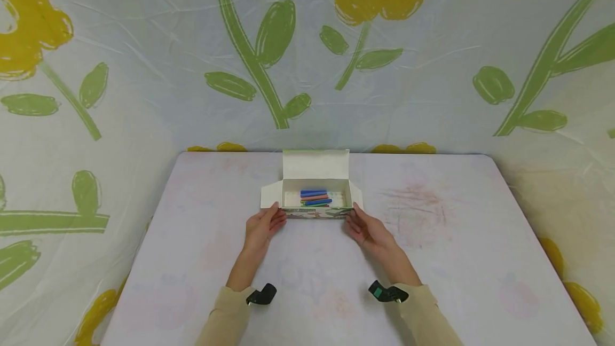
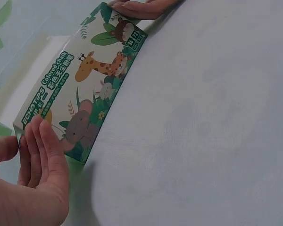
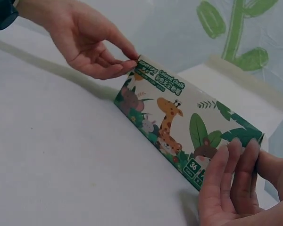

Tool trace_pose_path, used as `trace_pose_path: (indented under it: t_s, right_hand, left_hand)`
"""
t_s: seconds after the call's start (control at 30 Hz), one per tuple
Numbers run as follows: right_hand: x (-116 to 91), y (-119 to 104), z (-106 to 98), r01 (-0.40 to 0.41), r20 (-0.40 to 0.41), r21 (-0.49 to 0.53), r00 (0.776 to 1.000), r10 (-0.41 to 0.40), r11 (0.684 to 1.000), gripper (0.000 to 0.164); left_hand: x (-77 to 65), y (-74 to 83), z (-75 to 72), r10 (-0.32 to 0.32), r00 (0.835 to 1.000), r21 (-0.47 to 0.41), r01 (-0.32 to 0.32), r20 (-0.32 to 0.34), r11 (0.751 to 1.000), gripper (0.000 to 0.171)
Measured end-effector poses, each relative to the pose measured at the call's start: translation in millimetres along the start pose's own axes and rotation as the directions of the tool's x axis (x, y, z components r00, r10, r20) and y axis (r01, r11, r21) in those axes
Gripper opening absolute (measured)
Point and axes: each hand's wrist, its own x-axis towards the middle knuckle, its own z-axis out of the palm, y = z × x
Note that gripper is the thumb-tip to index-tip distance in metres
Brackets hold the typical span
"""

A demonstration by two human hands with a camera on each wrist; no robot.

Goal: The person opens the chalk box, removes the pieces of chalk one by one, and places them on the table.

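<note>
A colored chalk box (image 1: 315, 213) with its lid folded back stands open-topped near the table's far edge. Inside lie several chalk sticks (image 1: 314, 197), blue, orange and green among them. My left hand (image 1: 259, 230) pinches the box's near left corner, fingers along the printed front and thumb at the side edge, as the left wrist view shows for the same hand (image 2: 40, 174). At the near right corner my right hand (image 1: 373, 233) pinches likewise; in the right wrist view its fingers (image 3: 243, 165) lie against the front. Cartoon animals cover this front panel (image 3: 167, 125).
The box's white lid flap (image 1: 315, 164) stands up at the back, and side flaps (image 1: 271, 195) spread outward. Reddish-brown smudges (image 1: 418, 207) mark the pale tabletop (image 1: 307, 276) to the right. A flower-printed curtain (image 1: 408, 105) hangs behind the table and at both sides.
</note>
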Motion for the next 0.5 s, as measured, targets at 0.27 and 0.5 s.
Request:
trace_pose_path:
  t_s: [0.27,0.5]
  right_hand:
    - [-4,-4,-2,0.063,-0.006,-0.099,0.998,-0.064,0.993,0.018]
    - [-9,-7,-3,0.118,-0.03,-0.159,0.992,-0.124,0.98,0.022]
  left_hand:
    - [-9.0,-1.0,16.5,0.077,0.996,0.243,-0.063,-0.049,0.968,0.05]
    - [-10.2,-1.8,32.3,-0.009,1.0,0.297,0.002,0.022,0.955,0.052]
